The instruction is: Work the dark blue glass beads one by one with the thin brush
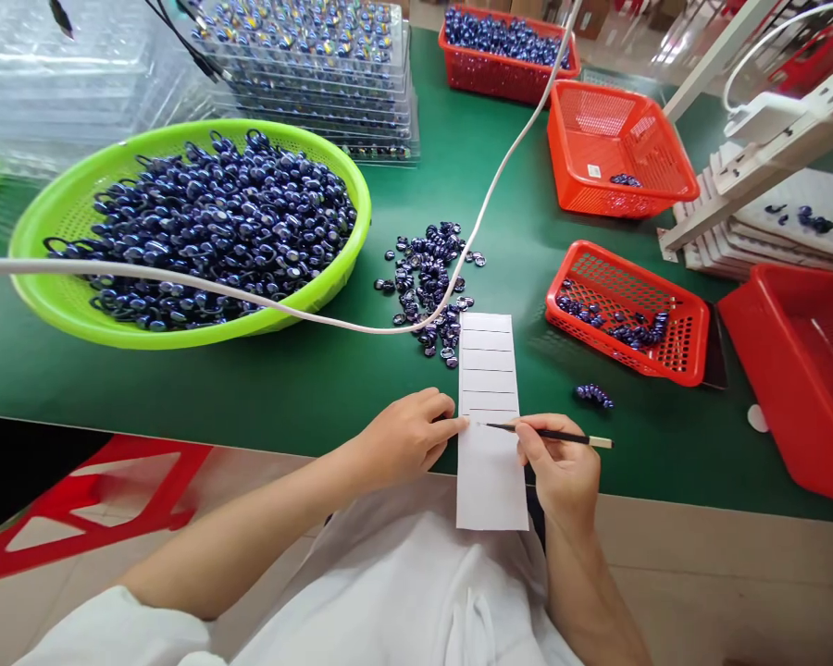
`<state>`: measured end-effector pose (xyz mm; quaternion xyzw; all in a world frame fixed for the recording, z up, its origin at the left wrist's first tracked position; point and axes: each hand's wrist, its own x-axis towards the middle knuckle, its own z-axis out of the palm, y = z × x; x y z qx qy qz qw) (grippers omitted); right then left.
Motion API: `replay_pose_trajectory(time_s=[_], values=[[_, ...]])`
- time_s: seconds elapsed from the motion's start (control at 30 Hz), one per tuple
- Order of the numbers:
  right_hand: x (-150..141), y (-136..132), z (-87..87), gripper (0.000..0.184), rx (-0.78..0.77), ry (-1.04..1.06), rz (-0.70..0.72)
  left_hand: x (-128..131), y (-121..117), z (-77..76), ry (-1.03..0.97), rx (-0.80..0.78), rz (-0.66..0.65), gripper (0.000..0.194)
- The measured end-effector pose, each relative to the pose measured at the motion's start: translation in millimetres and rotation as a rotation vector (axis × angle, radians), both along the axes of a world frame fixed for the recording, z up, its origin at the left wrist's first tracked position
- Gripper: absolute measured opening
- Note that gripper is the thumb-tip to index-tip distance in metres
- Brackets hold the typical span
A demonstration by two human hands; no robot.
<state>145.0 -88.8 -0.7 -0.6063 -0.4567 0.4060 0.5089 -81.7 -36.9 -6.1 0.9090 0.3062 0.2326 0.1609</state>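
the long white paper strip (491, 472) lies partly on the green tabletop (305, 388), its near end reaching past the edge over the white shirt (389, 573). from where i'm standing, i'd call it about half ruled: thin dark lines run across the upper part, dividing it into narrow bands, and the stretch nearest the person shows no ruled line. the right hand (565, 467) is closed around a slim black stick-like tool with a pale end (552, 433), pinched by fingers and thumb, its fine tip at the strip just below the lowest clear line. there's a faint mark by that tip, too small for me to read. the left hand (413, 430) has its index finger stretched to the strip's left edge, the others loosely curled; i can't tell if anything is tucked in them. the loose pile of shiny dark-blue rounded pieces (427, 277) sits at the far end of the strip, some right beside the paper, and none lies on its bare part. many more looped dark pieces (229, 222) fill the lime-green oval plastic basket (361, 199), while the small red perforated basket (694, 347) has only a few pieces, with one short dark-blue cluster (595, 396) outside it.
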Motion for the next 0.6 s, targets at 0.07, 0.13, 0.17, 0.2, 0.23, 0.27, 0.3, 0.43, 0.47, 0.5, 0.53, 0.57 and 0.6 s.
replay_pose_trajectory(time_s=[0.07, 0.13, 0.17, 0.2, 0.23, 0.27, 0.3, 0.43, 0.47, 0.5, 0.53, 0.57, 0.6], values=[[3, -1, 1.0, 0.01, 0.036, 0.035, -0.032, -1, -1, 2.1, -0.033, -0.037, 0.002, 0.033], [8, -2, 2.4, 0.01, 0.076, 0.05, -0.074, -2, -2, 5.7, -0.102, -0.096, 0.023, 0.033], [12, -2, 2.8, 0.01, 0.1, 0.056, -0.097, -1, -1, 7.9, -0.143, -0.131, 0.039, 0.033], [15, -2, 2.9, 0.011, 0.131, 0.063, -0.122, 0, 0, 10.4, -0.18, -0.165, 0.06, 0.031], [19, -2, 2.5, 0.011, 0.157, 0.071, -0.141, 2, 2, 13.2, -0.214, -0.194, 0.08, 0.03], [22, -1, 1.7, 0.011, 0.182, 0.086, -0.158, 6, 5, 16.2, -0.24, -0.219, 0.095, 0.028], [25, -1, 0.6, 0.012, 0.213, 0.108, -0.173, 11, 9, 19.5, -0.259, -0.242, 0.104, 0.027], [28, 2, -3.5, 0.016, 0.338, 0.27, -0.156, 47, 27, 31.3, -0.276, -0.381, 0.092, 0.028], [27, 3, -3.7, 0.019, 0.354, 0.318, -0.139, 58, 31, 32.6, -0.27, -0.443, 0.089, 0.028], [26, 4, -3.6, 0.022, 0.353, 0.366, -0.122, 69, 34, 32.7, -0.269, -0.516, 0.087, 0.027], [25, 4, -3.3, 0.025, 0.345, 0.413, -0.11, 80, 36, 31.6, -0.275, -0.597, 0.086, 0.026], [23, 5, -2.9, 0.026, 0.338, 0.456, -0.103, 89, 37, 29.3, -0.287, -0.674, 0.086, 0.025], [22, 5, -2.8, 0.027, 0.332, 0.495, -0.095, 96, 37, 25.9, -0.305, -0.736, 0.084, 0.024]])
